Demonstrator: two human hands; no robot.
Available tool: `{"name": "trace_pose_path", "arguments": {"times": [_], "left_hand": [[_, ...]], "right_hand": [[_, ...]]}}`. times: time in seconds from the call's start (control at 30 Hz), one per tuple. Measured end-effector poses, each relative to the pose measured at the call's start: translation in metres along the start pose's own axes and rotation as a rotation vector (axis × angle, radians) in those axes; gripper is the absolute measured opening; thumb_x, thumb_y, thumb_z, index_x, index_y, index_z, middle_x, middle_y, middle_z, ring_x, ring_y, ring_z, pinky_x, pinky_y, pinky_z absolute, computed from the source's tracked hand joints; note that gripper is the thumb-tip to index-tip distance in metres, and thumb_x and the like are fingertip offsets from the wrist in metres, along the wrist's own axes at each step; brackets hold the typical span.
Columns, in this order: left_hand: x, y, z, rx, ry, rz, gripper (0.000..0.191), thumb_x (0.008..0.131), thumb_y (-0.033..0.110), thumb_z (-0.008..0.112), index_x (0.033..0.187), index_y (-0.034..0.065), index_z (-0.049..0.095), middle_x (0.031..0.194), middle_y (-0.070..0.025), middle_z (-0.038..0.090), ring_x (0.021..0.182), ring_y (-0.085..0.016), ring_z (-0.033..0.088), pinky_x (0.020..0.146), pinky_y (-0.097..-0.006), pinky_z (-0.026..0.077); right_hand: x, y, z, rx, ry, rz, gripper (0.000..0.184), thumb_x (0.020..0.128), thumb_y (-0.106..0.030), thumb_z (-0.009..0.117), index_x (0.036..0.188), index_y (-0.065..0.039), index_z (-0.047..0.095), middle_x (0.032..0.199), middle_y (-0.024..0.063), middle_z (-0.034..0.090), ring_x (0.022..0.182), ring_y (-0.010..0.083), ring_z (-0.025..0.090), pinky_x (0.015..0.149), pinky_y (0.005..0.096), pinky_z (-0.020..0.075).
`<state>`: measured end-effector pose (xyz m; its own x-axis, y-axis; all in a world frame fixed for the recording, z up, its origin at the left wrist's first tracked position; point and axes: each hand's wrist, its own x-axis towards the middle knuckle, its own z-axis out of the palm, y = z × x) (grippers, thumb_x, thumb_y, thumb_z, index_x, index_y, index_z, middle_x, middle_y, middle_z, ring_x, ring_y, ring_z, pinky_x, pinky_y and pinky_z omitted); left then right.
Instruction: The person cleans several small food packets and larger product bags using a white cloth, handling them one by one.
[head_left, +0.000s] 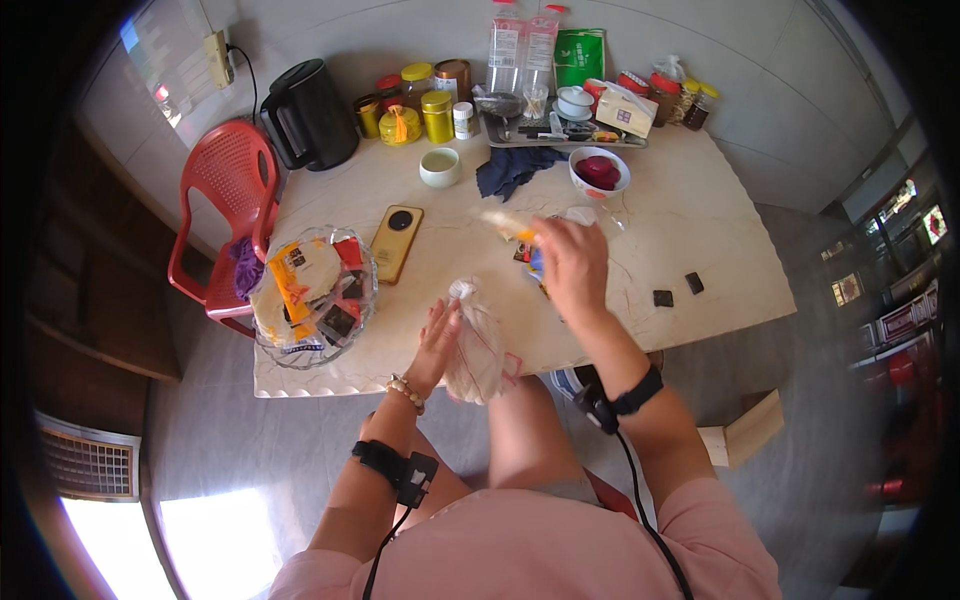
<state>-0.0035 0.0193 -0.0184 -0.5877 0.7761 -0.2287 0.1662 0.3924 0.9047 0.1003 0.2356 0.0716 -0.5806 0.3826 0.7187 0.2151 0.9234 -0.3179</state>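
My left hand is held edge-on against the left side of a knotted, translucent white cloth-like or plastic bag that hangs over the table's front edge. Its fingers are stretched out and do not grip the bag. Above the table, my right hand pinches a small wrapped packet, whitish with an orange part and blurred. Beneath that hand lie several small wrapped packets, partly hidden by it. To the left, a scalloped clear glass dish holds orange, red and dark wrapped packets.
A gold phone lies beside the dish. Behind are a pale cup, a dark cloth, a bowl of dark red food, a loaded tray and a black kettle. Two dark pieces lie rightward. A red chair stands left.
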Motion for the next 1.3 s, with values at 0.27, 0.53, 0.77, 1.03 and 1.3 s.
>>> {"name": "trace_pose_path", "arguments": {"times": [0.27, 0.53, 0.77, 1.03, 1.3], "left_hand": [[-0.043, 0.053, -0.025, -1.382, -0.262, 0.016, 0.057, 0.093, 0.045, 0.044, 0.131, 0.003, 0.044, 0.128, -0.0148, 0.052, 0.118, -0.028, 0.05, 0.103, -0.043, 0.037], [-0.081, 0.05, -0.031, -1.188, -0.054, -0.147, 0.048, 0.086, 0.002, 0.048, 0.133, -0.0009, 0.038, 0.128, -0.016, 0.05, 0.116, -0.03, 0.052, 0.099, -0.0444, 0.043], [-0.108, 0.038, -0.03, -1.278, 0.024, -0.212, 0.056, 0.077, -0.005, 0.047, 0.133, -0.0013, 0.038, 0.129, -0.0144, 0.049, 0.12, -0.03, 0.049, 0.1, -0.0444, 0.042], [-0.118, 0.05, -0.031, -1.245, 0.029, -0.04, 0.058, 0.075, -0.008, 0.047, 0.132, -0.0014, 0.039, 0.126, -0.0152, 0.051, 0.118, -0.029, 0.051, 0.099, -0.0424, 0.043], [-0.122, 0.077, -0.01, -1.096, 0.005, 0.204, 0.055, 0.089, 0.018, 0.062, 0.137, 0.0069, 0.037, 0.132, -0.0058, 0.048, 0.119, -0.018, 0.048, 0.099, -0.035, 0.042]], "right_hand": [[-0.085, -0.095, -0.017, 0.317, -0.235, -0.324, 0.029, 0.078, -0.018, 0.067, 0.107, -0.014, 0.067, 0.1, 0.0041, 0.057, 0.09, 0.023, 0.055, 0.096, 0.0495, 0.038], [-0.108, -0.101, -0.017, 0.453, -0.31, -0.117, 0.034, 0.084, -0.014, 0.062, 0.117, -0.01, 0.059, 0.106, 0.0106, 0.057, 0.098, 0.0303, 0.055, 0.091, 0.0437, 0.0413], [-0.134, -0.088, 0.026, 0.128, -0.428, -0.027, 0.059, 0.076, -0.027, 0.07, 0.13, -0.013, 0.05, 0.134, 0.023, 0.039, 0.121, 0.0412, 0.039, 0.094, 0.0551, 0.036], [-0.11, -0.067, 0.033, 0.53, -0.183, 0.304, 0.021, 0.081, -0.01, 0.064, 0.101, -0.008, 0.059, 0.102, 0.0135, 0.058, 0.093, 0.0295, 0.06, 0.078, 0.0377, 0.0488], [-0.048, -0.155, -0.069, 0.469, -0.119, -0.16, 0.052, 0.074, -0.035, 0.074, 0.117, -0.009, 0.06, 0.092, 0.0099, 0.059, 0.086, 0.0288, 0.057, 0.074, 0.0385, 0.0463]]}}
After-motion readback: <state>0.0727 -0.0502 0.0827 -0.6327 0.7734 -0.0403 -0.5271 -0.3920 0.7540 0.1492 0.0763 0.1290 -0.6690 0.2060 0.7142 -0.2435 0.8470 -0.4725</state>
